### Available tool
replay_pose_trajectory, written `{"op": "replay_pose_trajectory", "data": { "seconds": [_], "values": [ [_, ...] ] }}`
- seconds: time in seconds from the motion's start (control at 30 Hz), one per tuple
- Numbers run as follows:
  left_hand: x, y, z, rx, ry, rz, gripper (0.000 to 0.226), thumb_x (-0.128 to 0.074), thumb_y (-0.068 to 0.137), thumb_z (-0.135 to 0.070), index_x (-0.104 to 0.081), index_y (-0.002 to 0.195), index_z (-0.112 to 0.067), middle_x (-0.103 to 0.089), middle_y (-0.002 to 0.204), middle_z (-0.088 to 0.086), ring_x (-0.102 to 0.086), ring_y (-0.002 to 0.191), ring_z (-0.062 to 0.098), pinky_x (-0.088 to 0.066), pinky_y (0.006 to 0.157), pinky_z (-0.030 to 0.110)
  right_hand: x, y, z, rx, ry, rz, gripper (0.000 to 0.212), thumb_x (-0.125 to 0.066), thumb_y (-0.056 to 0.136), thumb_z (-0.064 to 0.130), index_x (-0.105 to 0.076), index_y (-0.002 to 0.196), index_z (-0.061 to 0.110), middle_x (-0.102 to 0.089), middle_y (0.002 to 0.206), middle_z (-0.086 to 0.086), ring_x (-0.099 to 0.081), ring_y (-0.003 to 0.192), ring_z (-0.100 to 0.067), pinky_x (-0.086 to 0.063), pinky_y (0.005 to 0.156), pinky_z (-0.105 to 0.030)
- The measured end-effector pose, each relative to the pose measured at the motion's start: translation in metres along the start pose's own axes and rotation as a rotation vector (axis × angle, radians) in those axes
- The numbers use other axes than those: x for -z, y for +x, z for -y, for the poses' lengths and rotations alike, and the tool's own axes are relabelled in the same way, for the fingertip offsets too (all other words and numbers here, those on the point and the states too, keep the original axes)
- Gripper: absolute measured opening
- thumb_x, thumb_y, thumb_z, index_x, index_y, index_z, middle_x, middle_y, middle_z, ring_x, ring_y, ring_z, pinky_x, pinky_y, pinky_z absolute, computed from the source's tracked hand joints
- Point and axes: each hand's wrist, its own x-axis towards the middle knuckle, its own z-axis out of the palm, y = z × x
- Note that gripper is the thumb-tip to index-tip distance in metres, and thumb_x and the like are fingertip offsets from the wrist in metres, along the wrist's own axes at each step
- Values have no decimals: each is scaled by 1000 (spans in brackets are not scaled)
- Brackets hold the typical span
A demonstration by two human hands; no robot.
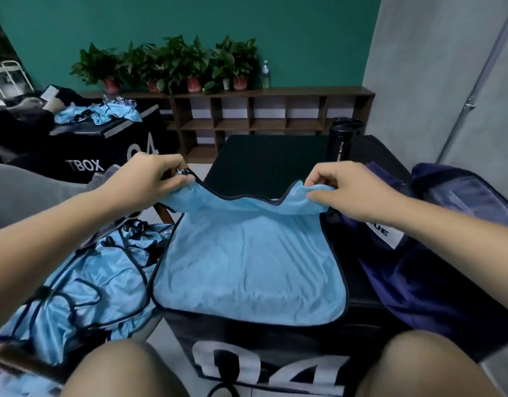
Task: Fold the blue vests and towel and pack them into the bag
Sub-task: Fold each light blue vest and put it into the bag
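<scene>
A light blue towel [247,267] with dark trim lies spread on the black box [264,156] in front of me. Its far edge is lifted off the box. My left hand [149,181] pinches the far left corner, and my right hand [347,190] pinches the far right corner. Shiny blue vests [84,285] with dark edging lie in a heap to the left of the box. The dark purple bag [436,253] stands open to the right of the towel, partly behind my right forearm.
A black sport bottle [340,138] stands at the box's far right. More blue vests [98,113] lie on a second black box [104,150] at the back left. A wooden shelf [270,110] with potted plants lines the green wall. My knees are at the bottom edge.
</scene>
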Motion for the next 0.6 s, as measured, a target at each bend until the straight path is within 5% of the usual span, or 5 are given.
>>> {"op": "replay_pose_trajectory", "data": {
  "seconds": [0.2,0.37,0.6],
  "values": [
    [-9,-57,-5,-145,15,150,46,-50,103,-64,-55,73,-30,-55,62,-6,-55,56,11,-48,53,37,-35,-65,6,35,23,99,23,-74,88,12,-73,89,35,-69,79,18,-62,71,-4,-44,63,-16],
    [-24,-94,-9,-197,-33,183,30,-71,97,-56,-64,82,-31,-56,82,-15,-59,70,6,-49,63,28,-60,-97,0,106,-51,231,25,-69,84,11,-71,94,34,-68,89,17,-63,85,-5,-43,72,-14],
    [-69,-129,-16,-128,-60,420,30,-87,84,-37,-58,86,-45,-59,82,-19,-59,79,-1,-46,66,17,-86,-114,-17,190,-283,487,24,-59,84,21,-62,103,35,-57,101,17,-55,97,-4,-49,88,-30]
  ]
}}
